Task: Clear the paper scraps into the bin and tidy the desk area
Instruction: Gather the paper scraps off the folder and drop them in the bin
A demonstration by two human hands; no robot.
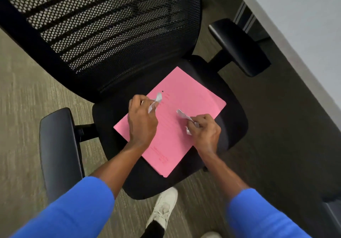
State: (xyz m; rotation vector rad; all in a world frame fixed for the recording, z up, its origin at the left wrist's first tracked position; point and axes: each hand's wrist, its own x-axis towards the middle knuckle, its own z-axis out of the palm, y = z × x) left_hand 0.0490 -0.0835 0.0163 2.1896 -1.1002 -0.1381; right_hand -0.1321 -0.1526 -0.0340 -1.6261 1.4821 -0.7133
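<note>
A pink folder [186, 97] lies flat on the seat of a black office chair [234, 119]. Over the folder's left part, my left hand [141, 119] is closed on a white paper scrap [157, 98] that sticks out past the fingers. My right hand [204, 132] hovers over the folder's right part, gripping another crumpled white paper scrap [182, 115], with a bit more paper showing below the thumb. A tiny dark speck [162, 91] sits on the folder near the left scrap. No bin is in view.
The chair's mesh backrest [103, 27] fills the upper left, and its two armrests [59, 152] [239, 47] flank the seat. A pale desk surface [302, 25] runs along the right. Below lie carpet and my white shoe [164, 208].
</note>
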